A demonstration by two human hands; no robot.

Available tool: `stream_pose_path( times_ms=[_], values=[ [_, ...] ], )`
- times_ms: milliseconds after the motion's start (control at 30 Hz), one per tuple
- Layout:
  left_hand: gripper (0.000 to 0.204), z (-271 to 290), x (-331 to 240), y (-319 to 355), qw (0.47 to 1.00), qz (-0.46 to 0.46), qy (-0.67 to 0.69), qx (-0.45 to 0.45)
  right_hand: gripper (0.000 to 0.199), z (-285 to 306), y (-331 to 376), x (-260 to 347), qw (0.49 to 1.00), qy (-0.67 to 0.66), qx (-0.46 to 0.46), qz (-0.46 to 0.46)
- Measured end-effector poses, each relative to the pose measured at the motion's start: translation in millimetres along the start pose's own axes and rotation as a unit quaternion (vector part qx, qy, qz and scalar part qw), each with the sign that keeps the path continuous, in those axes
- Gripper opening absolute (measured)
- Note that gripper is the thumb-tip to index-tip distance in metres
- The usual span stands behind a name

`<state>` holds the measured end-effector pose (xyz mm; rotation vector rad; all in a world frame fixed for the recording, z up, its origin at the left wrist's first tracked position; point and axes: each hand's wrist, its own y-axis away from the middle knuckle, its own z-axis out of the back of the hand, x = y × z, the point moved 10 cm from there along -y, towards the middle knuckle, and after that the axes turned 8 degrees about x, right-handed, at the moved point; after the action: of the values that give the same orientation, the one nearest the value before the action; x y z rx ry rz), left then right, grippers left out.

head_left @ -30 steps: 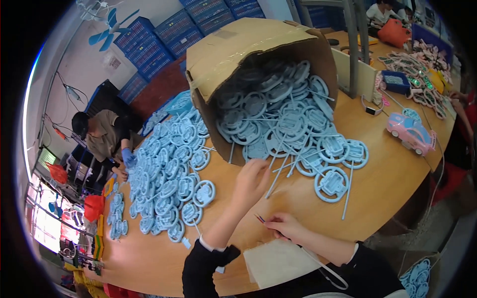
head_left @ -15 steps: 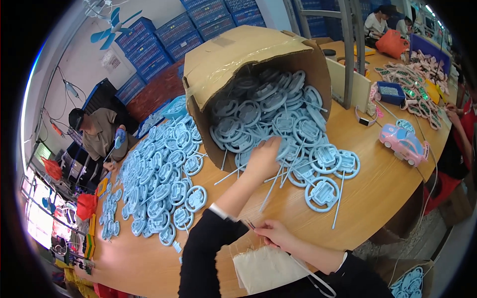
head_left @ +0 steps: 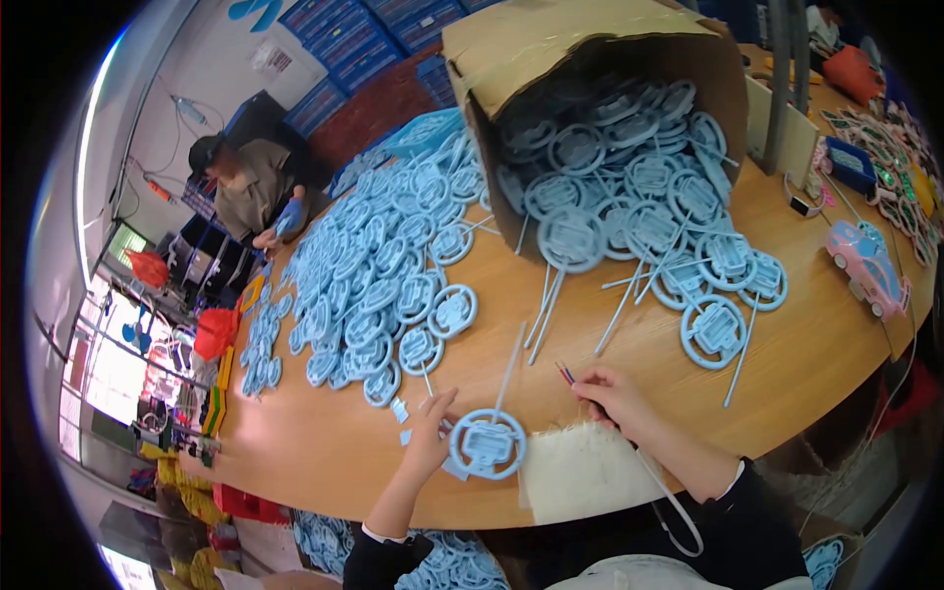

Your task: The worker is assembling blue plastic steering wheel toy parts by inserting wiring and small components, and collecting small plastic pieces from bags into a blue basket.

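My left hand (head_left: 430,438) grips a light-blue round plastic part (head_left: 488,443) by its left rim, flat on the wooden table (head_left: 590,366) near the front edge. A long thin stem runs up from the part. My right hand (head_left: 618,397) is a little to the right, pinching the end of a thin red-and-blue wire (head_left: 562,373) between its fingertips. The two hands are apart, with the part between them.
A cardboard box (head_left: 551,39) lies on its side at the back, spilling blue round parts (head_left: 649,221) with stems. Several more blue parts (head_left: 379,265) cover the table's left. A white cloth (head_left: 582,473) lies by the front edge, a pink toy car (head_left: 869,270) right, another person (head_left: 251,187) far left.
My left hand has drawn back from the pile by the box to the front edge with one blue part. My right hand stays near the cloth with the wire.
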<state>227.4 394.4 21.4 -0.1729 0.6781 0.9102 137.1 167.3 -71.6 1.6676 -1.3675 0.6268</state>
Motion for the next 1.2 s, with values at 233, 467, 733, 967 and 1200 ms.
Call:
stream_pose_path(
  times_ms=[233, 467, 733, 967, 1200],
  values=[
    [0.047, -49, 37, 27, 0.91, 0.206, 0.36, 0.025, 0.014, -21, 2, -8, 0.985, 0.145, 0.081, -0.038],
    [0.049, -110, -18, 16, 0.79, 0.149, 0.592, 0.058, 0.016, -22, 0, -8, 0.985, 0.157, 0.074, -0.006],
    [0.041, -133, -71, 30, 0.734, 0.101, 0.67, 0.035, 0.015, -15, 0, 3, 0.994, 0.092, 0.021, 0.056],
    [0.043, -68, -25, -17, 0.829, -0.027, 0.552, -0.089, 0.016, -39, 18, 21, 0.991, 0.056, 0.123, 0.013],
    [0.038, -74, -41, -56, 0.853, -0.055, 0.518, -0.043, 0.041, -27, 18, 31, 0.994, 0.063, 0.086, 0.031]
  ],
)
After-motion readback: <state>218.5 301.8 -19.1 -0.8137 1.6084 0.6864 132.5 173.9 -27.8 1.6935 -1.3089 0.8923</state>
